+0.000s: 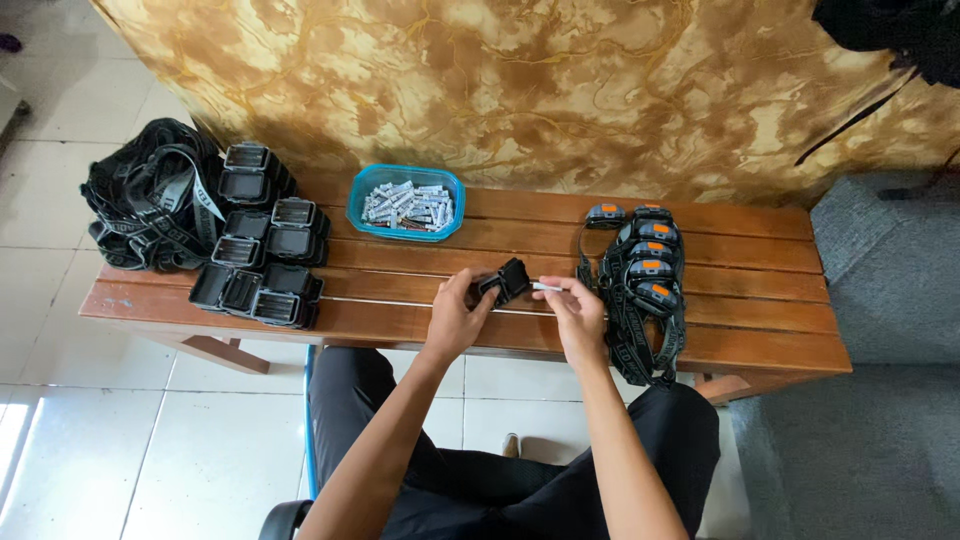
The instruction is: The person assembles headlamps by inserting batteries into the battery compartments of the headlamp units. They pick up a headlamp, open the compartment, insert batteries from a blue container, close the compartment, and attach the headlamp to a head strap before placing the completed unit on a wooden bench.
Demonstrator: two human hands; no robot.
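My knees sit under the near edge of the surface (760,350), a slatted wooden bench. Just above that edge my left hand (455,315) closes its grip around a small black case (508,280), held over the middle slats. My right hand (575,310) pinches a thin white battery (546,287), its tip just beside the case. Right of that hand lies a pile of headlamps (645,280) with orange buttons, straps hanging over the near edge. Left, well apart, black cases (262,255) are stacked, with bundled straps (150,195) at the far-left end. Beyond my hands a blue tray (358,205) of batteries sits near the wall (520,90). Bare slats lie open between tray and hands.
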